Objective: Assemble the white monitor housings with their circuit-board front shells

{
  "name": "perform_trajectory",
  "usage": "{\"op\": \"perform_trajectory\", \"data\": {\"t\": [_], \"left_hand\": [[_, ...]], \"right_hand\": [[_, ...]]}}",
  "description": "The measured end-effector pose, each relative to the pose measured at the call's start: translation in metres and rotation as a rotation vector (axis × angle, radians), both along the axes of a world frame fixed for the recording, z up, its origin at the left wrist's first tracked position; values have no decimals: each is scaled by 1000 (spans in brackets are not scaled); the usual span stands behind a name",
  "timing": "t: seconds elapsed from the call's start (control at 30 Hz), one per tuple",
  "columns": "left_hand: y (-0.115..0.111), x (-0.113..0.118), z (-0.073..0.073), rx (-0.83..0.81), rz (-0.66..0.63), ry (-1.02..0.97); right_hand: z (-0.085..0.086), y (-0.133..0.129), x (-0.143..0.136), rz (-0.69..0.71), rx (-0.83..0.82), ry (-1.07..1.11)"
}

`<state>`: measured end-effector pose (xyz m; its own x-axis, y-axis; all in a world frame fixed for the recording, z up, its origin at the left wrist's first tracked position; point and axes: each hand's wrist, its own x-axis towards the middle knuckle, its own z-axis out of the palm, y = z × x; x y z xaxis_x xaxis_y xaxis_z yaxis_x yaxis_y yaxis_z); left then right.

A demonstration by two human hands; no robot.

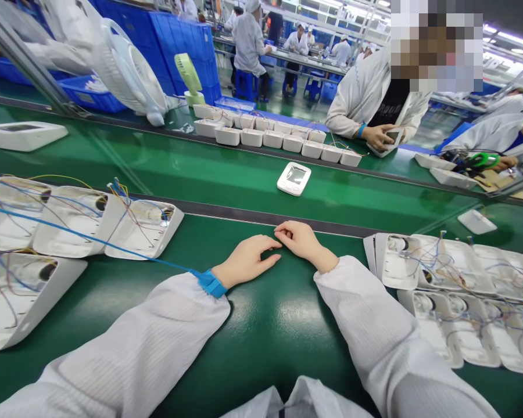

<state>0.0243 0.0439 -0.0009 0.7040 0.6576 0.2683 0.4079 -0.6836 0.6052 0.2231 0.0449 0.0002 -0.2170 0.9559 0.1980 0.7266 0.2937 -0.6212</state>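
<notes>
My left hand is above the green bench, its thumb and fingers apart with nothing between them. A blue wrist strap with a blue cord circles that wrist. Close beside it, my right hand has its fingers curled in, and no object shows in them. The fingertips of both hands nearly meet; whether they touch I cannot tell. Beyond them a white device with a grey screen lies on the green conveyor belt.
White open housings with wires stand at left, more wired housings at right. A row of white housings lines the belt's far side. A white fan stands at far left. Across the belt a person holds a white device.
</notes>
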Motion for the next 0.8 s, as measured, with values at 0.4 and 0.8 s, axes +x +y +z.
{"op": "perform_trajectory", "data": {"t": [0.4, 0.8], "left_hand": [[5, 4, -2, -54, 10, -47], [4, 4, 1, -77, 12, -51]], "right_hand": [[-1, 1, 1, -11, -7, -7], [-2, 1, 1, -9, -3, -7]]}}
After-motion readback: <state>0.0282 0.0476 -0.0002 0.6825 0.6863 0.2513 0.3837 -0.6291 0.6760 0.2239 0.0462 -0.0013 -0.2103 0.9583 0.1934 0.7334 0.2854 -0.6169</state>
